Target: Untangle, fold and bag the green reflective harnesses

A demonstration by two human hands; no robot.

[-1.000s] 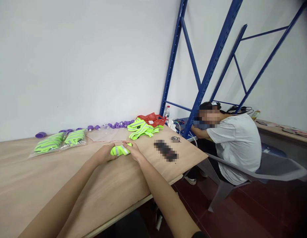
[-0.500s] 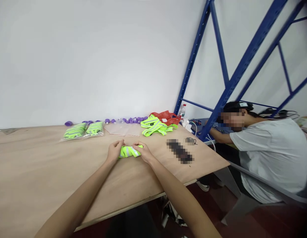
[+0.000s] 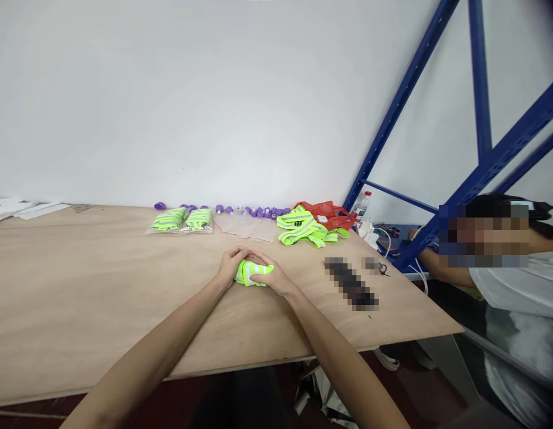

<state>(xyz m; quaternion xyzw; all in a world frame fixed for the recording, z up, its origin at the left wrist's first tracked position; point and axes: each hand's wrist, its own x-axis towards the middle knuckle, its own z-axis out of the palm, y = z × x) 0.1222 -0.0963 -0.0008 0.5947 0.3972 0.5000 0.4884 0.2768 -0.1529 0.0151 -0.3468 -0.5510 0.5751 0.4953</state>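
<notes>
- Pale wooden surface against a white wall
- Left hand curled around a striped neon bundle
- Right hand clasping its other end

Workshop or packing room around you: plywood table, bagged striped goods, blue perforated racking, co-worker to your right.

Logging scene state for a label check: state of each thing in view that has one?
Yellow-green bundle: compact, held
Left hand: curled at bundle's left end
Right hand: gripping bundle, thumb across front
Left packet: filled, lying flat; seal unclear
Right packet: same
Clear bag: lying flat
Loose yellow-green straps: unpacked, heaped
Red bag: crumpled
Bottle: red cap on
</notes>
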